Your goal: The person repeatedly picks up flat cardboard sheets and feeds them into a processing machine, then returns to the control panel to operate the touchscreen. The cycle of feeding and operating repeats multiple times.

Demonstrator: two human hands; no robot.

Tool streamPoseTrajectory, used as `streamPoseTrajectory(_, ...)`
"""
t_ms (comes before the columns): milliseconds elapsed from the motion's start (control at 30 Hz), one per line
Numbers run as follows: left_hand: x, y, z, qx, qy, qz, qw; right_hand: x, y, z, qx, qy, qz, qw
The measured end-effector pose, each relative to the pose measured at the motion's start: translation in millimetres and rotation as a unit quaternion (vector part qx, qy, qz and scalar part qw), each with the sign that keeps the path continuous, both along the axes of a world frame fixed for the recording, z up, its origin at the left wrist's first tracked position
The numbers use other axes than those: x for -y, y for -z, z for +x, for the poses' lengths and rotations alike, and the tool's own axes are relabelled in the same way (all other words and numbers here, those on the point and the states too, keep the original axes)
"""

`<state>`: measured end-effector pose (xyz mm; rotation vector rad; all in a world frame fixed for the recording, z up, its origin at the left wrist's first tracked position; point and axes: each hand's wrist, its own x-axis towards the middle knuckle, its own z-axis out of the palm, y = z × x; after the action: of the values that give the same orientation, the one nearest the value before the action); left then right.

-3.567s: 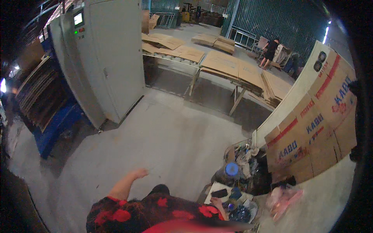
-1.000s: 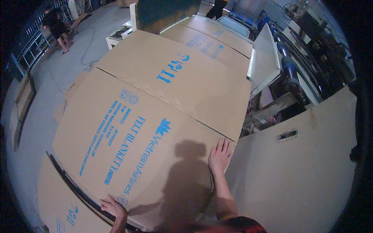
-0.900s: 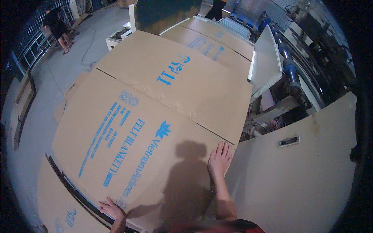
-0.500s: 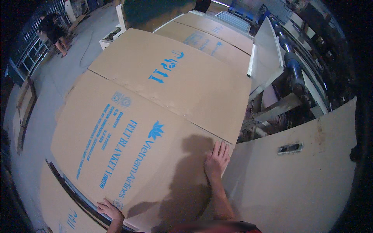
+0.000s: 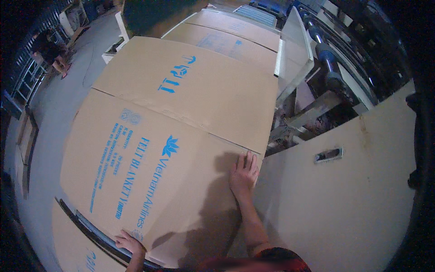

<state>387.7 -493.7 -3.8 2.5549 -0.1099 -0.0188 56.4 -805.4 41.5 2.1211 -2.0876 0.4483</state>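
A large flat cardboard sheet (image 5: 190, 109) with blue printing and scored fold lines lies in front of me. My right hand (image 5: 244, 173) rests on it near its right edge, just below a fold line, fingers stretched out flat. At the near left edge my left hand (image 5: 130, 243) lies on the board with its fingers apart. Dark and grey rails (image 5: 90, 231) run along that edge, partly under the sheet. My shadow falls across the near part of the board.
More printed cardboard (image 5: 226, 38) lies beyond, beside a dark green panel (image 5: 167, 18). To the right stand a pale metal panel (image 5: 335, 190) with a slot and machine rollers (image 5: 328, 61). Another board (image 5: 77, 245) is at lower left. A person (image 5: 50, 52) bends over at far left.
The whole scene has shifted slightly left in view, as my head turned a little. Both hands keep nearly the same places on the cardboard.
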Motion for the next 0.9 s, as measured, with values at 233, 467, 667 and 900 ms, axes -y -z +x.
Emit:
streamPoseTrajectory(233,-13,13,11,0.113,0.172,0.543,0.814,-3,2,1,-0.019,-0.001,-0.036,0.999)
streamPoseTrajectory(467,3,-7,1,0.034,0.052,0.181,0.981,-1,4,4,-0.001,0.016,-0.001,1.0)
streamPoseTrajectory(667,-4,-15,-2,0.007,0.12,0.077,0.99,-1,0,4,0.029,0.007,0.06,0.998)
streamPoseTrajectory(900,-23,-22,4,-0.046,0.143,-0.043,0.988,-42,-21,20,0.098,0.047,0.1,0.989)
